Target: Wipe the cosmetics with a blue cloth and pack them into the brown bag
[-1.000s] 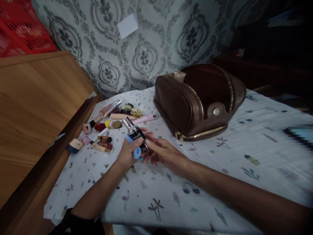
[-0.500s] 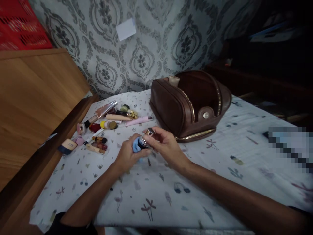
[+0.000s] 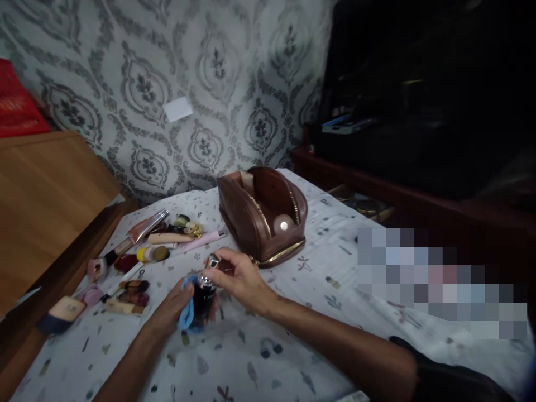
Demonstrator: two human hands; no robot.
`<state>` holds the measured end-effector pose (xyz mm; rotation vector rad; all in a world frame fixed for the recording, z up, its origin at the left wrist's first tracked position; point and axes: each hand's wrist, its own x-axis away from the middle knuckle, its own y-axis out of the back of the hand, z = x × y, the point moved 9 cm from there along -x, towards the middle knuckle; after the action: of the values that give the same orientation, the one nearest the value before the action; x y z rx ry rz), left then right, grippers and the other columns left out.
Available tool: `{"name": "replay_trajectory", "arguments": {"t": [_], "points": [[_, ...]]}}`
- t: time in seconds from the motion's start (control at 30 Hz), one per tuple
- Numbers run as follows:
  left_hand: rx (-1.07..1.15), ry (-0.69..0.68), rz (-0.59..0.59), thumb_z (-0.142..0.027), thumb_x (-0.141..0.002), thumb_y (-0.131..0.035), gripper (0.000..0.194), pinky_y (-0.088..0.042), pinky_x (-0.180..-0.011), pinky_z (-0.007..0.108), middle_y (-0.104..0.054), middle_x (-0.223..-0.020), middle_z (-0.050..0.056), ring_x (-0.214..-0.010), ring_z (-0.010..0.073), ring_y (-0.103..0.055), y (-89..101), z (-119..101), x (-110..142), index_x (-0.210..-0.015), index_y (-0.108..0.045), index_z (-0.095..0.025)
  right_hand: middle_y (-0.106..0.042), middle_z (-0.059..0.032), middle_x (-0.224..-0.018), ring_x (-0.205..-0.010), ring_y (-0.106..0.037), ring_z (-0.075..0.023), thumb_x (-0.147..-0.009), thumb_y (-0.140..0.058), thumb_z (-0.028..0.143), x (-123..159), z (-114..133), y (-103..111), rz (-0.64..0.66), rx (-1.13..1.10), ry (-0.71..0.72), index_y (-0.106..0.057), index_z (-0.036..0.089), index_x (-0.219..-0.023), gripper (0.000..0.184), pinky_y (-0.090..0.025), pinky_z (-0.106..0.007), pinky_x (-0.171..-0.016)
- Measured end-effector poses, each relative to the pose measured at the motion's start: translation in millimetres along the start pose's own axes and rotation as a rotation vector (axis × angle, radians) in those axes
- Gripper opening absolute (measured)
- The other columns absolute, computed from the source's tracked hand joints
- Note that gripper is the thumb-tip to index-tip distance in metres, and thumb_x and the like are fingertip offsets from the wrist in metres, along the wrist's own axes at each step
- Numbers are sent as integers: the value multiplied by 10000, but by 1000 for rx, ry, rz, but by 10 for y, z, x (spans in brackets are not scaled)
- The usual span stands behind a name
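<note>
My left hand [image 3: 172, 301] is closed round a light blue cloth [image 3: 187, 314], pressed to the side of a small dark bottle [image 3: 204, 300]. My right hand [image 3: 247, 282] grips the same bottle by its shiny silver top [image 3: 208, 277], fingers wrapped over it. The bottle stands nearly upright above the table, its lower end blurred by motion. Just behind my right hand sits an unzipped brown cosmetic bag [image 3: 240, 215], its mouth gaping. Left of my hands lie several cosmetics, among them a pink tube [image 3: 205, 240] and a beige jar with a dark blue part [image 3: 62, 314].
A printed white cloth [image 3: 251, 357] covers the table. Wooden furniture [image 3: 50, 195] borders it on the left, with a red crate [image 3: 19, 103] on top. At the right stand a dark red cabinet [image 3: 419, 223] and a large black screen [image 3: 439, 100]; a blurred-out patch covers the cloth there.
The view has swung right, so everything sits further left. The bottle has turned more upright, showing its dark body, and the blue cloth is now at its left side.
</note>
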<state>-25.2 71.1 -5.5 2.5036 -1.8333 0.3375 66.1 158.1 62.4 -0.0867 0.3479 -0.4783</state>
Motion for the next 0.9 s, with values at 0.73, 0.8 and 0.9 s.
{"name": "replay_trajectory", "arguments": {"t": [0.73, 0.8, 0.9], "points": [[-296, -181, -284, -578, -456, -844, 619, -553, -631, 294, -707, -734, 41, -687, 229, -648, 166, -327, -86, -903, -715, -169, -555, 54, -716, -644, -503, -96, -660, -831, 365, 9, 264, 150, -4, 311, 122, -601, 168, -778, 325, -381, -202, -575], [-267, -208, -231, -592, -449, -847, 624, -556, -637, 300, -701, -721, 47, -704, 240, -653, 53, -387, -104, -884, -711, -166, -566, 50, -710, -647, -504, -100, -666, -828, 374, 17, 381, 209, 3, 328, 121, -613, 164, -781, 321, -384, -202, -576], [-208, -195, -83, -556, -522, -840, 570, -526, -543, 278, -678, -675, 44, -610, 208, -628, -232, -428, -160, -895, -678, -156, -602, 30, -752, -701, -537, -121, -651, -826, 462, -2, 526, 369, -15, 275, 79, -637, 160, -847, 406, -419, -207, -602]]}}
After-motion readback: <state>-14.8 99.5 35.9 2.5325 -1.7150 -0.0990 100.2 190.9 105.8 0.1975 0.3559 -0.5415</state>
